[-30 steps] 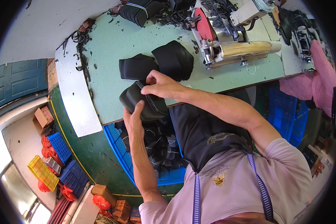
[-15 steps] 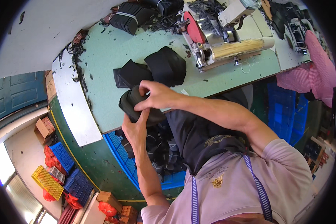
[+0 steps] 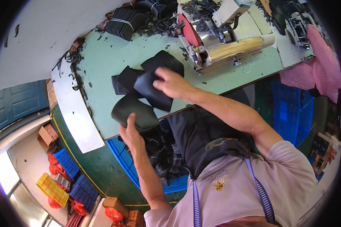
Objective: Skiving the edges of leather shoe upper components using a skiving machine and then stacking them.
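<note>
My left hand (image 3: pixel 132 133) grips the near edge of a stack of dark, smooth shaped panels (image 3: pixel 134 112) at the table's front edge, thumb on top and fingers hidden beneath. My right hand (image 3: pixel 173 84) pinches a separate black panel (image 3: pixel 150 89), which hangs tilted just right of and beyond that stack. Behind it more black panels (image 3: pixel 166 60) lie on the green tabletop, and another small group with a stitched-looking edge (image 3: pixel 122 80) rests to their left. Whether the panels are leather or coated cloth I cannot tell.
A machine with a red disc (image 3: pixel 189 32) and a yellowish roller (image 3: pixel 235 49) stands at the back right. Tied black bundles (image 3: pixel 119 23) and dark scraps lie at the back. Below the front edge is a blue crate (image 3: pixel 121 154) of black pieces. Pink cloth (image 3: pixel 318 64) hangs far right.
My hands have moved apart. The right one has drawn a black panel off the stack, away and to the right; the left keeps the stack, which now lies flatter and slightly lower.
</note>
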Action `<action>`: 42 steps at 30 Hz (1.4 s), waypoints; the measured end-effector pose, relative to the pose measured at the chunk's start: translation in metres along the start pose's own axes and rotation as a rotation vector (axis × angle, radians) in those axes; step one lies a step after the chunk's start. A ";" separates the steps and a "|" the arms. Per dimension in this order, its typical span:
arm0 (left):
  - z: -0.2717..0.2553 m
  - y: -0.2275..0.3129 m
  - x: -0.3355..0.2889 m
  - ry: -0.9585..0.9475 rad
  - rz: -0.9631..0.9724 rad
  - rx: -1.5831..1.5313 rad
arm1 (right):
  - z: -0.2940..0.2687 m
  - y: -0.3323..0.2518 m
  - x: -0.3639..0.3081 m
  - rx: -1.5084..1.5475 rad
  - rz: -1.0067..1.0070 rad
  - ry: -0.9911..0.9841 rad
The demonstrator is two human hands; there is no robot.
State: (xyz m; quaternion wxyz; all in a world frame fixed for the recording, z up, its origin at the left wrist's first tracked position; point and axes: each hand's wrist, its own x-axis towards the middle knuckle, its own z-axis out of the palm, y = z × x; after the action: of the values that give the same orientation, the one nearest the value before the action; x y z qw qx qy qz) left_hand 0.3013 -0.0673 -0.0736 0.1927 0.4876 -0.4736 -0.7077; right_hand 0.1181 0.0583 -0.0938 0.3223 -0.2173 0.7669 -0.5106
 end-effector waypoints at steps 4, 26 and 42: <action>-0.003 0.003 -0.002 0.014 0.024 0.098 | -0.014 0.001 0.015 -0.730 -0.454 0.573; -0.024 0.001 -0.004 0.131 0.049 0.037 | 0.055 -0.056 0.009 -0.232 0.000 -0.045; 0.016 0.033 -0.029 -0.139 0.277 0.847 | 0.045 -0.030 -0.012 0.464 0.234 -0.403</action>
State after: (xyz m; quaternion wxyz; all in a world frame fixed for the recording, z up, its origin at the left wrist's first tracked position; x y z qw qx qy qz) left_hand 0.2947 -0.0541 -0.0287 0.0367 0.4070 -0.7941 -0.4499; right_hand 0.1589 0.0256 -0.0747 0.5648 -0.1452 0.5708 -0.5780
